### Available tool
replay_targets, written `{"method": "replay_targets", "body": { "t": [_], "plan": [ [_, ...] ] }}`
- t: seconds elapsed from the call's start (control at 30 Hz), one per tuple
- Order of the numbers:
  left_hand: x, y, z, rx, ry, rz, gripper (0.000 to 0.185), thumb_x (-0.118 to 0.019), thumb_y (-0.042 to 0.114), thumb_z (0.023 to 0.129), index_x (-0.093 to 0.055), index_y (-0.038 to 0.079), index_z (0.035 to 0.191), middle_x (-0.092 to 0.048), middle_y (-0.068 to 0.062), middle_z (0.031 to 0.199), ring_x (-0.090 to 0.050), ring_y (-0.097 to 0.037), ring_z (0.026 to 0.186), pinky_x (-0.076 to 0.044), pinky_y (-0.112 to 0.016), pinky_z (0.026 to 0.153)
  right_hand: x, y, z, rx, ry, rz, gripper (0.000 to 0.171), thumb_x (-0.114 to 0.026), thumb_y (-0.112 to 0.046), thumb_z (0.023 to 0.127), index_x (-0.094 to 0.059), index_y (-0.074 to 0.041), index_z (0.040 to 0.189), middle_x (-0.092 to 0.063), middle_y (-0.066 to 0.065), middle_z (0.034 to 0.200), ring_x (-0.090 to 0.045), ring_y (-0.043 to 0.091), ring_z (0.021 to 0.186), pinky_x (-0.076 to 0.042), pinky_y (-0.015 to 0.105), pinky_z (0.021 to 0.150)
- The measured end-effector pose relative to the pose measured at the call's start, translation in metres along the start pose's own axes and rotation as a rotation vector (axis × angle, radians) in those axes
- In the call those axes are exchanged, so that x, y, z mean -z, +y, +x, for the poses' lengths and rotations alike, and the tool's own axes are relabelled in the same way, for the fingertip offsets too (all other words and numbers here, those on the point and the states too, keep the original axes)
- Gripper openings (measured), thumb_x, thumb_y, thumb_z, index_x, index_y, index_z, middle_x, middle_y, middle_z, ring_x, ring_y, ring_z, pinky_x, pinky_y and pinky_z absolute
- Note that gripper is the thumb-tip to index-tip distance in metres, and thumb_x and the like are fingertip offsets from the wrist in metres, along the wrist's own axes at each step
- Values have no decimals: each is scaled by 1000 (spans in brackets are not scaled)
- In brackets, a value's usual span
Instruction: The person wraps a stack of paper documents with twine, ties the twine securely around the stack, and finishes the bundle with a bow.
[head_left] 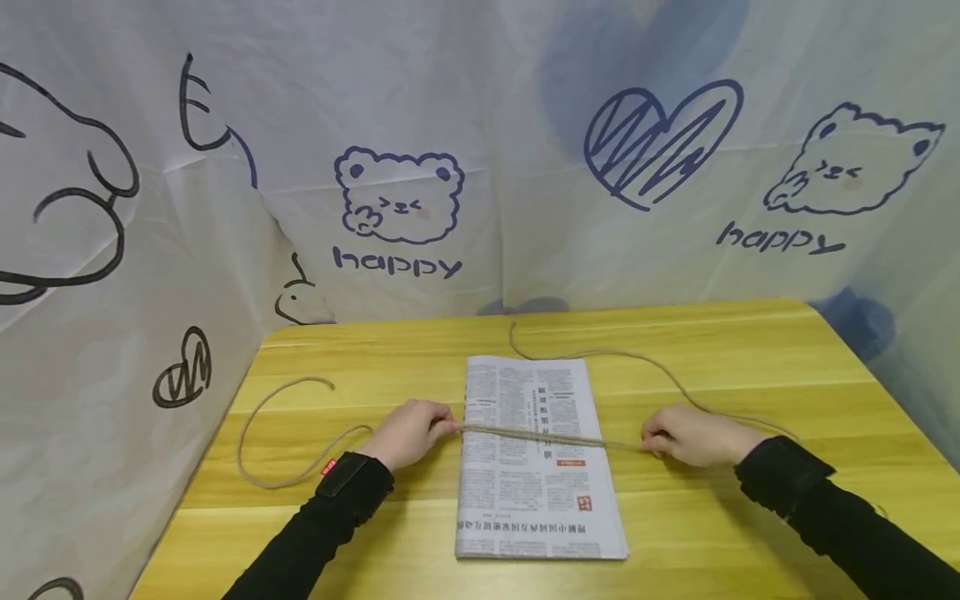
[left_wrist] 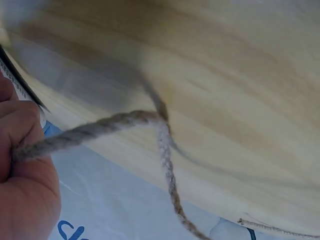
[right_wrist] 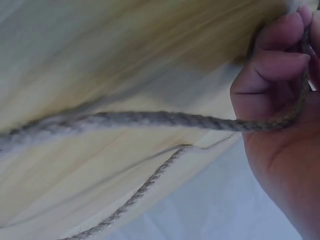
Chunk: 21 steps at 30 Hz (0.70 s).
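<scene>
A folded newspaper lies in the middle of the yellow wooden table. A brown twine rope runs taut across the paper's middle. My left hand grips the rope at the paper's left edge, and the rope leaves that fist and loops off over the table. My right hand grips the rope right of the paper; the strand passes under its curled fingers. Loose rope tails curl to the far left and behind the paper.
A white cloth screen printed with bears, hearts and "happy" closes in the table at the back, left and right. Bare tabletop lies on both sides of the newspaper and in front of it.
</scene>
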<state>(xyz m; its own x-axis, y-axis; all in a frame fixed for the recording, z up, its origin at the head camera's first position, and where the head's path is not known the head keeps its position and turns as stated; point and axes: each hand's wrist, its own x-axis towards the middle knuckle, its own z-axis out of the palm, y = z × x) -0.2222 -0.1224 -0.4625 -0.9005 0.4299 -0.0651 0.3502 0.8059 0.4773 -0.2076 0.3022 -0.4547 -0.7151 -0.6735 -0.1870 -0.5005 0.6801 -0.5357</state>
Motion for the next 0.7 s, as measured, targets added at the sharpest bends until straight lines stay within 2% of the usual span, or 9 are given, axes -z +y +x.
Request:
{"method": "replay_targets", "body": {
  "t": [0.2,0.37,0.5,0.7],
  "plan": [
    [4,4,-3,14,27,-40,18,-64,23,100,-71,16,85,-60,3,73,-43,-10,63,-33,-25,61,2,3,-4,51,-9,59,32,-58,-20,103,-61,-15,71,-42,-15,63,-31,-4,54,-31,19,55],
    [13,5,-3,-3,43,-43,18,-62,23,101,-72,13,90,-65,-1,77,-44,-10,63,-35,-25,61,-2,-5,-15,109,-31,186,29,-56,-20,104,-65,-15,77,-49,-10,64,-33,-6,53,-33,17,53],
    [27,5,2,-35,-9,-31,18,-62,22,101,-72,9,93,-69,-5,84,-49,-12,68,-41,-28,66,-11,-19,-25,144,-35,293,27,-55,-20,105,-65,-14,81,-50,-7,64,-34,-7,55,-34,16,52],
    [48,3,13,-136,-125,59,17,-65,22,99,-72,8,92,-69,-5,85,-51,-11,72,-42,-28,69,-25,-42,-35,164,-19,357,27,-52,-19,106,-63,-13,82,-41,-10,64,-32,-8,55,-31,16,52]
  ]
}}
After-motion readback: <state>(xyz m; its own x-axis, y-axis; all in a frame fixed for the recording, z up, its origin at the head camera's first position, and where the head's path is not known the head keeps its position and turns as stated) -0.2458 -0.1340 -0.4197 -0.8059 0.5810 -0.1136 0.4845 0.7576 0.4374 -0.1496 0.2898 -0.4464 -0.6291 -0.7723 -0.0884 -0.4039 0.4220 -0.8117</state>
